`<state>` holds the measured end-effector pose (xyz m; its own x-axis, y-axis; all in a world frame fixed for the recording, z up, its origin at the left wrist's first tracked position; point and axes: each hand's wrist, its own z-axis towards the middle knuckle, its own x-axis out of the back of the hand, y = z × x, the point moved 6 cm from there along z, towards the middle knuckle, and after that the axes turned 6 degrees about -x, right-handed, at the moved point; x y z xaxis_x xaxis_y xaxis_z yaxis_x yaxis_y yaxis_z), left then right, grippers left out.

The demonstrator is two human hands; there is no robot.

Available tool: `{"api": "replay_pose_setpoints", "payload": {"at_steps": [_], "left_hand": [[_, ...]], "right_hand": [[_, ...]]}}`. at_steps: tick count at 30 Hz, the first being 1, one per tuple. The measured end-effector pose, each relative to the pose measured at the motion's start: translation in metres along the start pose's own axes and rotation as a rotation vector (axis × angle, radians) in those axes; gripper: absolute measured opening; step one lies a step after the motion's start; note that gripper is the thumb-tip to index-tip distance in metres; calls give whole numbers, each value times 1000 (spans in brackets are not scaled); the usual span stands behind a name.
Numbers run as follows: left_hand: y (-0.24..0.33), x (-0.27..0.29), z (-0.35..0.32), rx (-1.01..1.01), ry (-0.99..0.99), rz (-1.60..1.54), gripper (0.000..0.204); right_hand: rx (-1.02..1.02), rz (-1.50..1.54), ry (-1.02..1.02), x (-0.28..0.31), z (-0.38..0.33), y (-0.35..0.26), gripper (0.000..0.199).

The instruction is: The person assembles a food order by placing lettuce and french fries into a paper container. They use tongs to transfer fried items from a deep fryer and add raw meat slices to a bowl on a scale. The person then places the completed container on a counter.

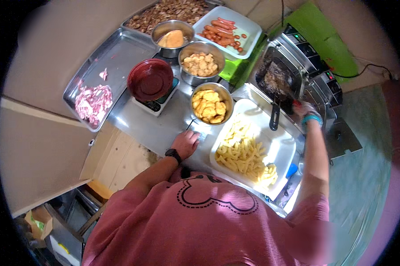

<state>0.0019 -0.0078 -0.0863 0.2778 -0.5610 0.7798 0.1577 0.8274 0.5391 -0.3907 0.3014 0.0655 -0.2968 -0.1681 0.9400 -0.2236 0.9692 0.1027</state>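
My right hand [305,110], with a teal band at the wrist, reaches over the deep fryer [257,93]. It is closed on a long metal utensil [302,86] that looks like tongs; a bit of red shows by the fingers. Dark brown food [275,81] lies in the frying basket beside it, whose black handle [275,117] sticks out toward me. My left hand [185,144], below a black watch, rests on the steel counter's front edge with its fingers laid down and nothing visible in them. Close by stand a bowl of nuggets [208,106] and a white tray of fries [244,150].
A dark red bowl [150,80] sits on a kitchen scale [154,106]. Left of it, a metal tray [120,57] holds sliced raw meat [93,104]. Farther back are a bowl of popcorn chicken [200,64], a bowl with a breaded patty [171,39] and a tub of sausages [222,32].
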Motion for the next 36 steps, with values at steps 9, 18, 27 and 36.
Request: {"api": "replay_pose_setpoints", "payload": {"at_steps": [9,18,27,36], "left_hand": [[-4,-3,-4,60,-63,26,25],[-1,-1,2,35,-79,37,26],[-4,-4,-1,11,-51,52,25],[-1,-1,-4,35,-22,70,25]], "right_hand": [[136,-209,-186,72,-80,-36,43],[6,-95,177,27,-13,2,43],[-22,-190,83,15,-15,-39,46],[46,-328,-129,79,-80,-18,42]]}}
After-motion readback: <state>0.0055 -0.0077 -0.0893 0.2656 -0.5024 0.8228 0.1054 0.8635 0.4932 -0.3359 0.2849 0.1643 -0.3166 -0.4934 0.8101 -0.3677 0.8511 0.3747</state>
